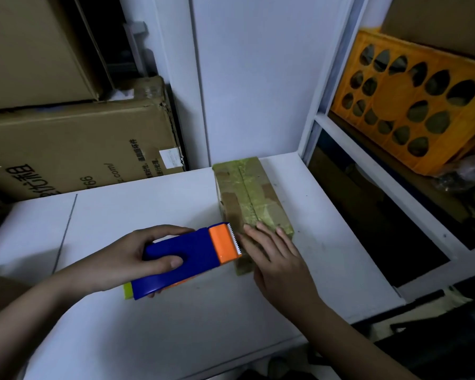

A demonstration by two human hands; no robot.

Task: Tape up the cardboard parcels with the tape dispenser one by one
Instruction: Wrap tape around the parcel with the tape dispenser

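A small cardboard parcel (251, 198), patched with greenish and brown tape, lies on the white counter (176, 325) with its far end almost touching the white wall panel (258, 78) behind it. A perforated seam runs along the middle of its top face.

At the parcel's near left corner the left hand (126, 259) grips a tape dispenser (187, 259), blue in the body with an orange head and a yellow-green tab at its rear end. The fingers of this hand are clamped on the dispenser: the thumb (170, 261) presses into a recess on the blue side facing up, and the other fingers curl over the far edge. The white serrated blade on the orange head meets the parcel's near end.

The right hand (280, 267) lies flat on the near end of the parcel, just right of the dispenser's blade, fingers straight and slightly spread, pressing down on the top face and its front edge.

Left of the parcel, beyond the counter's far edge, stand large cardboard boxes (74, 149), the lower one printed with black characters and a white label. To the parcel's right is a white shelf frame (381, 174) holding an orange plastic crate (412, 105) with oval cut-outs.
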